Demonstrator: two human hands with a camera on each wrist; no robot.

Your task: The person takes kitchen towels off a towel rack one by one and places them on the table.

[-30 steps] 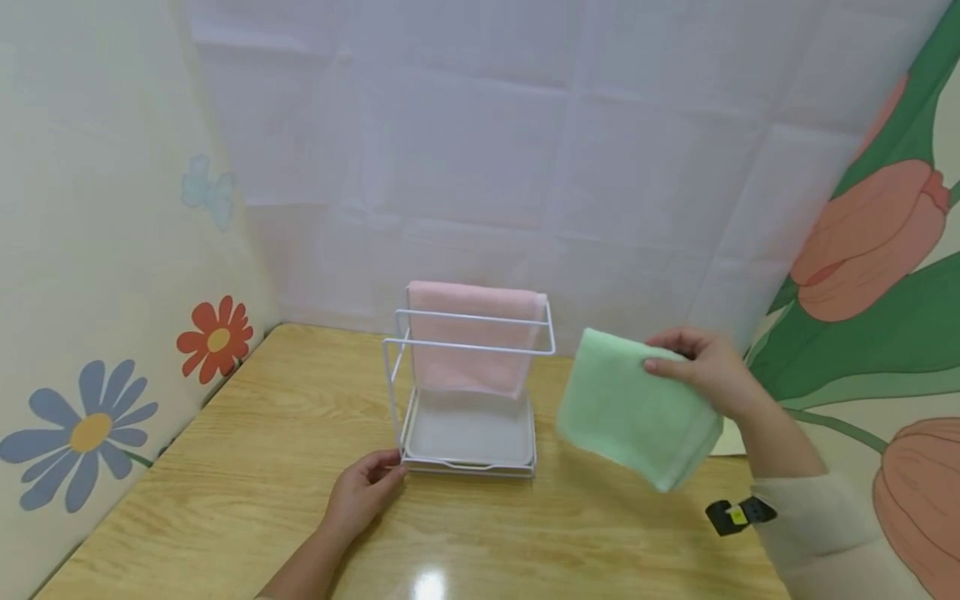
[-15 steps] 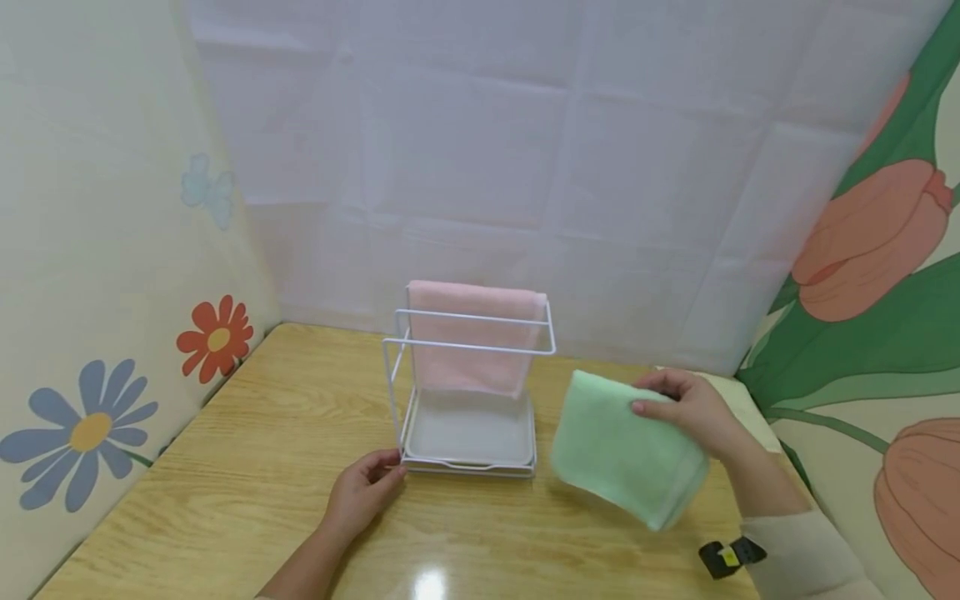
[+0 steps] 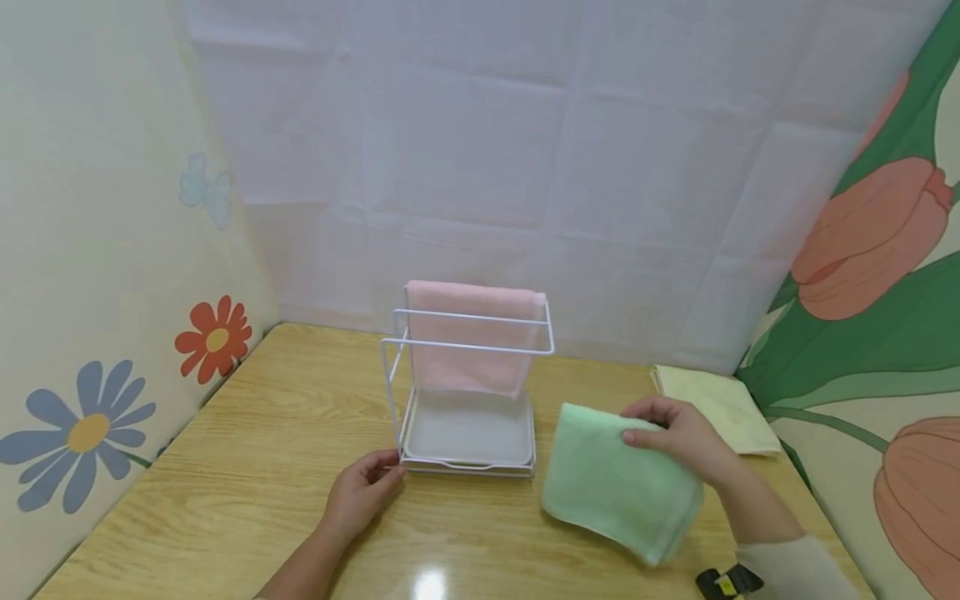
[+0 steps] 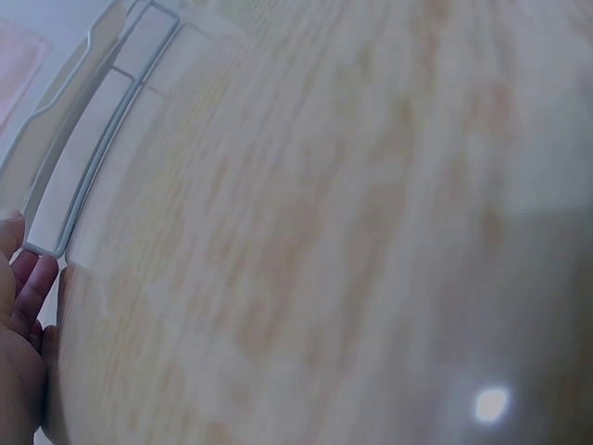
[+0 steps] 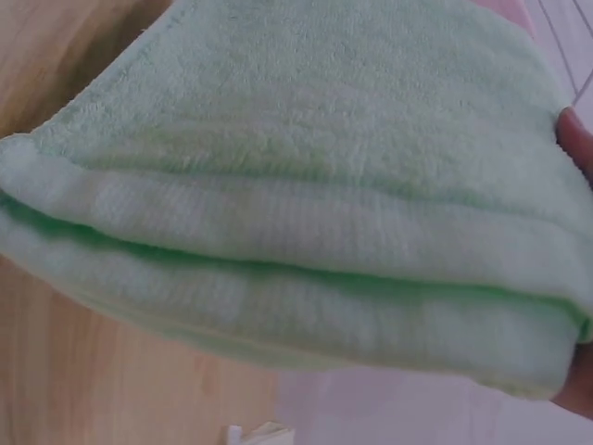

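Observation:
My right hand [image 3: 675, 437] pinches the upper edge of a folded light green towel [image 3: 618, 487], thumb on the near face. The towel hangs tilted to the right of a white wire towel rack [image 3: 468, 346]; its stacked folded edges [image 5: 296, 250] fill the right wrist view. My left hand [image 3: 363, 492] holds the rack's front left corner between thumb and fingers, and the left wrist view shows the fingertips [image 4: 37, 278] at the wire base. A pink towel [image 3: 472, 342] drapes over the rack's back bar, behind two bare bars. A pale tray [image 3: 468, 433] sits in the base.
A folded pale yellow towel [image 3: 716, 408] lies at the back right of the wooden table [image 3: 300, 400]. White sheeting [image 3: 450, 150] hangs behind the table, and flower-printed panels [image 3: 90, 250] stand at both sides.
My right hand has brought the green towel down and slightly left, toward the table's front, uncovering the yellow towel. My left hand and the rack stay where they were.

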